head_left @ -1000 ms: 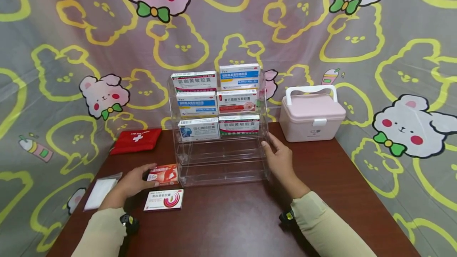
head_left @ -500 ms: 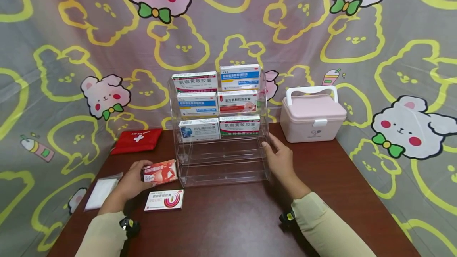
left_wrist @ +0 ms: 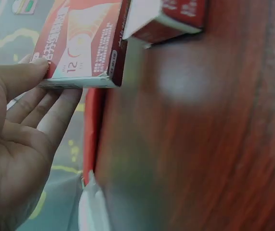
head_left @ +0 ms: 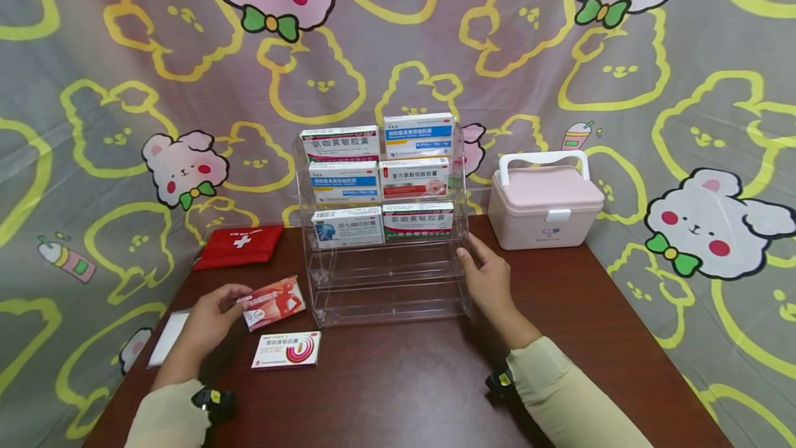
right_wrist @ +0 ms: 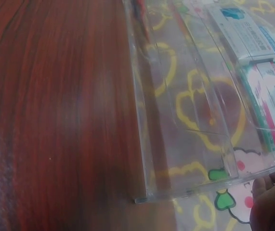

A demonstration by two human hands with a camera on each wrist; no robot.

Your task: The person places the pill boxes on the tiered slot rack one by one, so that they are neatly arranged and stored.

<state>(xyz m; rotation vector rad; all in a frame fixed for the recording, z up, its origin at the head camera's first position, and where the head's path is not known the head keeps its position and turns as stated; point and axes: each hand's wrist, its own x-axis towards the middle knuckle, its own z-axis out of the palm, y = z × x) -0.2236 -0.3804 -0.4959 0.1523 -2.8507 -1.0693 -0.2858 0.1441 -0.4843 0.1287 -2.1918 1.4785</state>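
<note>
My left hand (head_left: 208, 327) pinches the left end of an orange-red medicine box (head_left: 275, 303), which is raised and tilted. The left wrist view shows the thumb on the box's printed face (left_wrist: 82, 41) and the fingers beneath it. A white medicine box (head_left: 287, 350) with a pink arc lies flat on the table just in front. My right hand (head_left: 491, 282) holds the right side wall of a clear tiered display rack (head_left: 390, 299), the thumb toward its front. Several medicine boxes (head_left: 417, 220) stand in pairs on the three upper tiers; the two lower tiers hold none.
On the brown table (head_left: 398, 386), a red first-aid pouch (head_left: 238, 247) lies behind my left hand. A white packet (head_left: 166, 341) sits at the left edge, partly hidden by that hand. A pink lidded case (head_left: 545, 206) with a white handle stands at the back right.
The orange-red box has come up off the table in my left hand, tilting and shifting slightly left. My right hand and the rack have stayed put.
</note>
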